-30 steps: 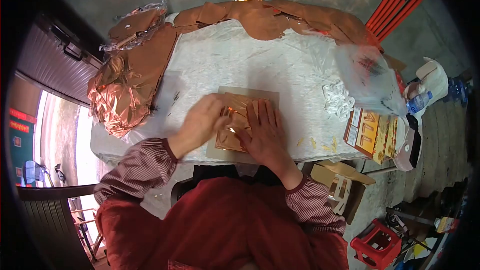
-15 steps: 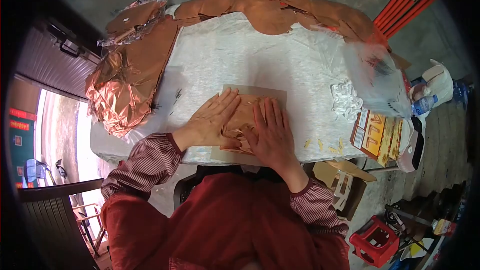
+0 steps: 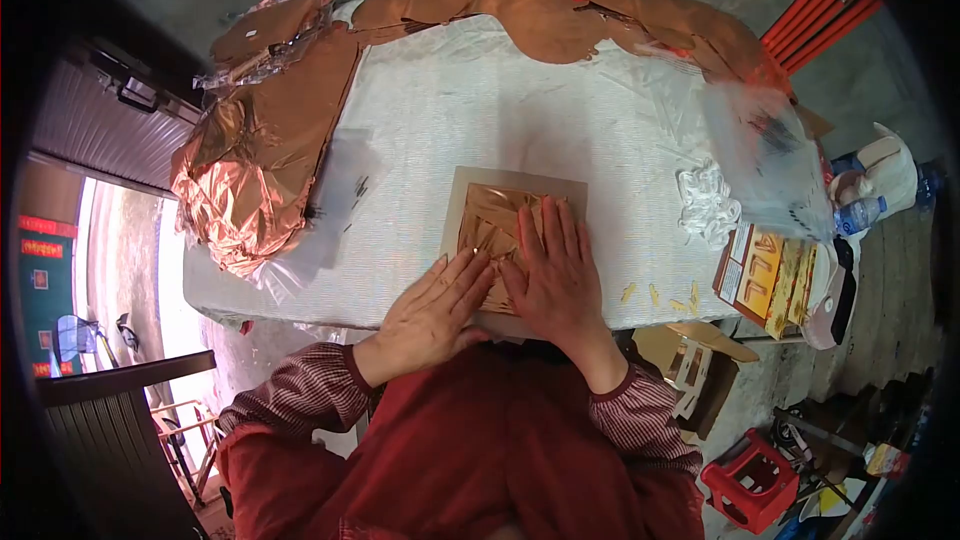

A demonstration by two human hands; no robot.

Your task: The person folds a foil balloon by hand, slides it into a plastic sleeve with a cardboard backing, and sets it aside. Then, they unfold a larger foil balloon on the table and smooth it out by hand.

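Observation:
A shiny copper-gold foil sheet (image 3: pixel 490 208), creased in places, lies on a larger beige board (image 3: pixel 455 198) near the front edge of the table. My right hand (image 3: pixel 560 280) rests flat over the foil's right side, fingers stretched out and pointing away from me. At the lower left of the sheet is my left hand (image 3: pixel 432 312), its fingers extended and the fingertips touching the foil. Neither hand grips anything. The hands hide the lower part of the sheet and some of the board.
Crumpled copper foil (image 3: pixel 240 210) is heaped on the table's left. Brown sheets (image 3: pixel 550 25) line the far edge. To the right lie a crumpled white plastic piece (image 3: pixel 708 202), clear plastic bags (image 3: pixel 765 155), small yellow pieces (image 3: pixel 655 297) and a printed box (image 3: pixel 755 275). A red stool (image 3: pixel 750 480) stands below.
My left hand has slid from the foil's upper left down toward me, uncovering the upper left of the sheet. My right hand stays flat on the right side.

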